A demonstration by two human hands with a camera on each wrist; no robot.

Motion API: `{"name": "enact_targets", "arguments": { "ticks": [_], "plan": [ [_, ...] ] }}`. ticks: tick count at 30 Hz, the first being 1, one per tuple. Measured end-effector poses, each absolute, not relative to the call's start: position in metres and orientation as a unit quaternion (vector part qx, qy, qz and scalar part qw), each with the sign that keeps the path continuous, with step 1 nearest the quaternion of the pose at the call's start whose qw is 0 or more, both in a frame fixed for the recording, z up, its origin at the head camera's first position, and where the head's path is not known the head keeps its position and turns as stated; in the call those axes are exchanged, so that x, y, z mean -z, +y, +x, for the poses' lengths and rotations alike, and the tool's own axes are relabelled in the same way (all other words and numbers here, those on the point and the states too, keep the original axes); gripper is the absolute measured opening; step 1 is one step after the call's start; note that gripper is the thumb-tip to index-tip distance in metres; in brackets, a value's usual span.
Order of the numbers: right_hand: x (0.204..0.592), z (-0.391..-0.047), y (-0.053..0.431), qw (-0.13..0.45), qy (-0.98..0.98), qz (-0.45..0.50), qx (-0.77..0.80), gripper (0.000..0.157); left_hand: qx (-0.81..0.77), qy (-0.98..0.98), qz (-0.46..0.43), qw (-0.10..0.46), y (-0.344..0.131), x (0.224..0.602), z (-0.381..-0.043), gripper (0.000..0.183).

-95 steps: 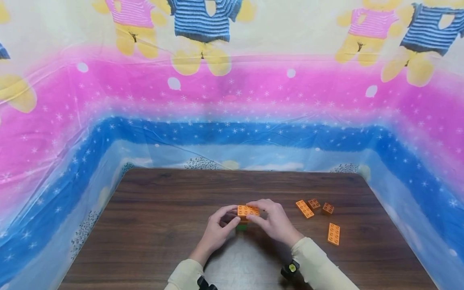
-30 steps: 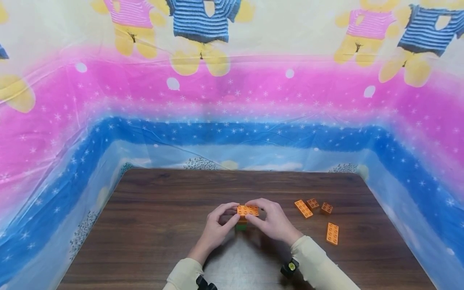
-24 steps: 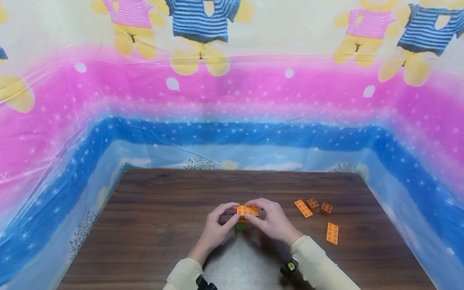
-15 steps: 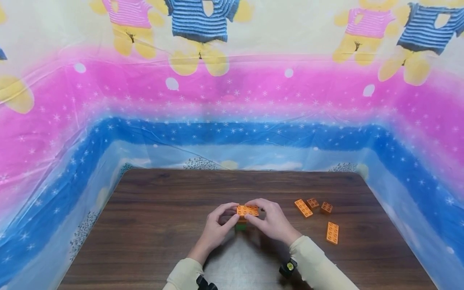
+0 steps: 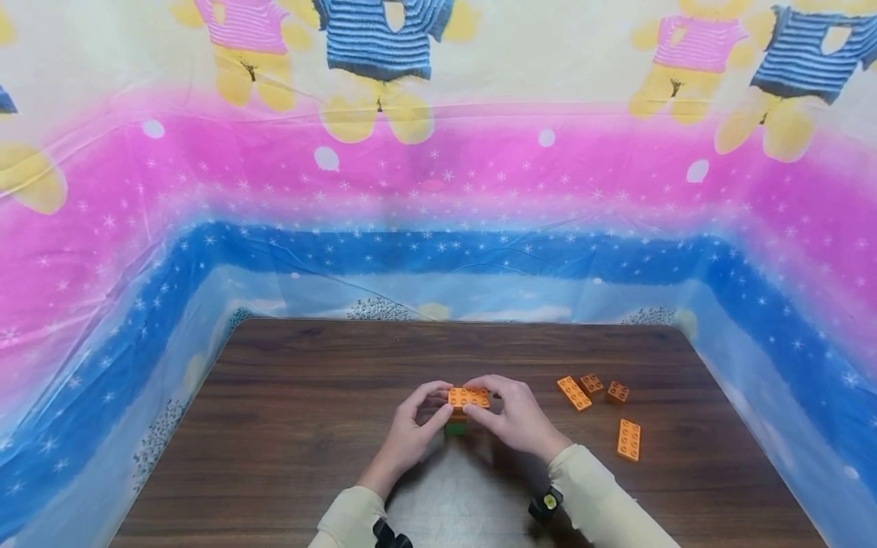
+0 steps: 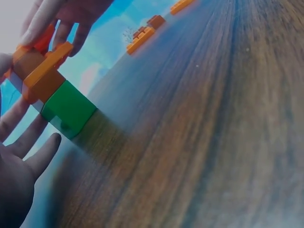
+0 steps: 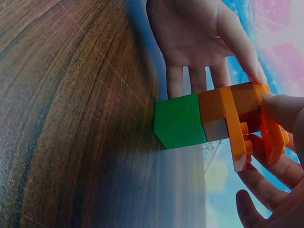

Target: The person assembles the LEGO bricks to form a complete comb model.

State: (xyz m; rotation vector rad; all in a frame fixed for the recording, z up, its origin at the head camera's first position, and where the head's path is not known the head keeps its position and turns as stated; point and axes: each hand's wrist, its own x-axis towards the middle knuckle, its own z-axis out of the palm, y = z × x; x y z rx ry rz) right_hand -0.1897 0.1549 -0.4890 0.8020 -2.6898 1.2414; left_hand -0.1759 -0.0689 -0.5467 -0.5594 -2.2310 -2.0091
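Observation:
A tower of toy building bricks stands on the table between both hands. At its bottom is a green block (image 7: 179, 122). Above it come a brown-orange block (image 7: 213, 114), a thin orange plate (image 7: 231, 126) jutting out to the side, another brown-orange block (image 7: 247, 100), and a studded orange plate (image 5: 469, 398) on top. My left hand (image 5: 406, 435) holds the tower's upper left side, thumb in front, fingers behind. From the right, my right hand (image 5: 518, 420) pinches the top plate between thumb and fingers. In the head view, the hands and top plate hide most of the lower blocks.
On the dark wooden table (image 5: 294, 380), to the right, lie a flat orange plate (image 5: 573, 393), two small brown-orange bricks (image 5: 591, 383) and, closer in, another flat orange plate (image 5: 628, 440). A patterned cloth (image 5: 438, 251) surrounds the table's back and sides.

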Motion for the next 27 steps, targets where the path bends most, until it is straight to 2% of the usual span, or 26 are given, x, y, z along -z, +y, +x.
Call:
{"name": "enact_targets", "arguments": {
  "ticks": [17, 27],
  "plan": [
    [0.4849, -0.1887, 0.1558, 0.027, -0.877, 0.275, -0.393, 0.031, 0.667, -0.725, -0.166, 0.052, -0.0615, 0.5411, -0.1716, 0.032],
    [0.4878, -0.1898, 0.157, 0.047, -0.876, 0.289, -0.384, 0.031, 0.666, -0.72, -0.187, 0.048, -0.0655, 0.5495, -0.177, 0.033]
  ]
}}
